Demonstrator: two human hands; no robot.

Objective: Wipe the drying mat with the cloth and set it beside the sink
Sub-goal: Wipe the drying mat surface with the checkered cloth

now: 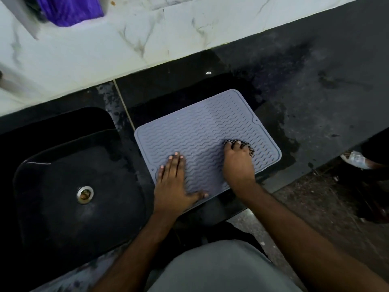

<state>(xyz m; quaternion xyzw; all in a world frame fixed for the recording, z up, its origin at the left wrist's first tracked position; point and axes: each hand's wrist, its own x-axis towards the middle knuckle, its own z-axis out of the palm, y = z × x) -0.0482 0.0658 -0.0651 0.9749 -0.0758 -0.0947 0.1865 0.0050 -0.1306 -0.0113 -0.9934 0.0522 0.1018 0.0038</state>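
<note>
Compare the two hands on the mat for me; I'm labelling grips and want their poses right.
The left hand lies flat and bare, fingers straight; the right hand curls over a dark checked cloth. The left sits nearer the sink, the right farther away. Both press on the drying mat.

One grey ribbed drying mat (202, 131) lay on counter. One black sink (52, 165), with one metal drain (85, 194). Two bare hands on mat: left hand (172, 184) and right hand (237, 163). One dark checked cloth (248, 147), mostly hidden under right hand. One purple cloth (69, 9) at top left, blurred. One black counter (315, 81). One white marbled wall (126, 39). One foot in sandal (357, 160) at right edge.
</note>
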